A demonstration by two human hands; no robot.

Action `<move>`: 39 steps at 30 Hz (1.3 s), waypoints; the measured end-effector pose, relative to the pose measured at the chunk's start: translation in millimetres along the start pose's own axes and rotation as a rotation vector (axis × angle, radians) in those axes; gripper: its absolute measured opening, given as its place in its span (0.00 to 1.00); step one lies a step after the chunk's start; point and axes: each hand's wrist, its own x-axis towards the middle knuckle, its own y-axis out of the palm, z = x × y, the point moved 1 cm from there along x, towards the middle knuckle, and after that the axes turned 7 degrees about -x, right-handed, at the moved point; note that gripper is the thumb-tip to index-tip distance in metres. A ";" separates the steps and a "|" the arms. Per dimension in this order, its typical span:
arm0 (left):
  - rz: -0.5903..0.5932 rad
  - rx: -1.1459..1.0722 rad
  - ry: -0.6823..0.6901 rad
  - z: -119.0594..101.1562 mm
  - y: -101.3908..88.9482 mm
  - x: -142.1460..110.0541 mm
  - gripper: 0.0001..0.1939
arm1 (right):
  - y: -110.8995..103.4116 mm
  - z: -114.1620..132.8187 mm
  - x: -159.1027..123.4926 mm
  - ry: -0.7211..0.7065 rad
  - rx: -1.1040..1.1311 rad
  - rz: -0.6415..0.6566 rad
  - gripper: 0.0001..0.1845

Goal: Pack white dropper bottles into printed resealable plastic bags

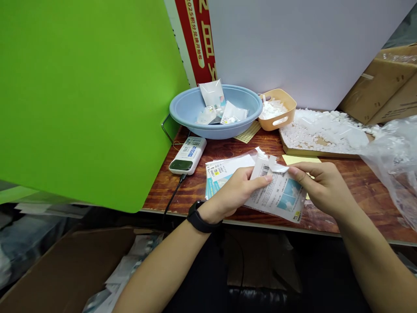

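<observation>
Observed: left hand (236,191) and right hand (322,189) both grasping a barcoded printed packet (276,191) over the wooden tabletop (345,182), fingers closed on its edges; a blue basin (182,117) of packets sat at eleven o'clock.

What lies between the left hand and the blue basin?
In the head view, a stack of printed packets and then a stretch of wooden tabletop lie between the left hand and the blue plastic basin.
</observation>
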 end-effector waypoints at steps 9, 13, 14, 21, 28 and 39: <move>0.047 0.067 0.026 -1.8 -1.3 -5.9 0.15 | -13.6 -37.2 10.8 0.195 0.195 -0.449 0.15; -0.025 0.058 0.099 -0.5 4.4 -5.0 0.15 | -8.4 -26.9 5.5 0.123 0.119 -0.319 0.14; -0.031 0.069 0.103 -0.2 5.6 -4.9 0.16 | -7.8 -24.6 4.7 0.121 0.132 -0.275 0.13; -0.018 0.203 0.054 1.0 4.2 -7.5 0.21 | -11.9 -14.7 1.7 0.137 0.302 0.014 0.07; 0.033 0.356 0.002 2.3 3.0 -9.7 0.24 | -3.3 2.5 -4.4 0.163 0.358 0.390 0.17; 0.042 0.580 0.090 -5.1 2.7 -15.5 0.19 | 5.2 3.9 -6.6 0.132 0.289 0.419 0.14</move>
